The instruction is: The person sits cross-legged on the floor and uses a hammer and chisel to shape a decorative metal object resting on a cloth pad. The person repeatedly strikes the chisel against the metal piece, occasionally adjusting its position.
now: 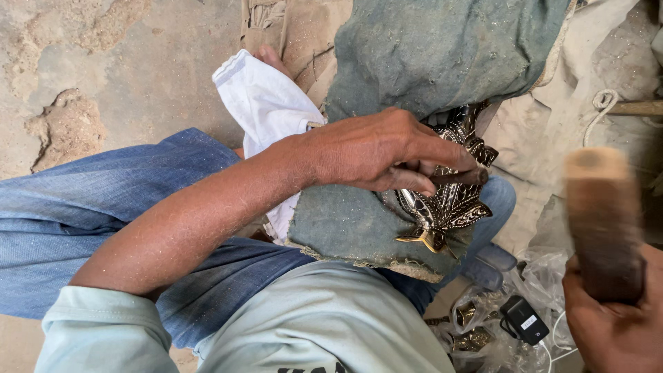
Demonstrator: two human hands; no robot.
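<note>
Two hands at work, your left hand (373, 148) pinching a thin metal punch (461, 177) against the engraved metal ornament (449, 200) on your lap, your right hand (615, 324), right of the ornament, gripping a blurred wooden mallet (602, 221).

Pale green short-sleeved shirt (311, 324), blue jeans (83, 221), bare forearms

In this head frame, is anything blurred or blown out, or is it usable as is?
Head view: wooden mallet in the right hand is motion-blurred; left hand, its small metal punch and the black-and-gold ornament are sharp; white cloth is bright, near clipping; light is soft with faint shadows.
</note>
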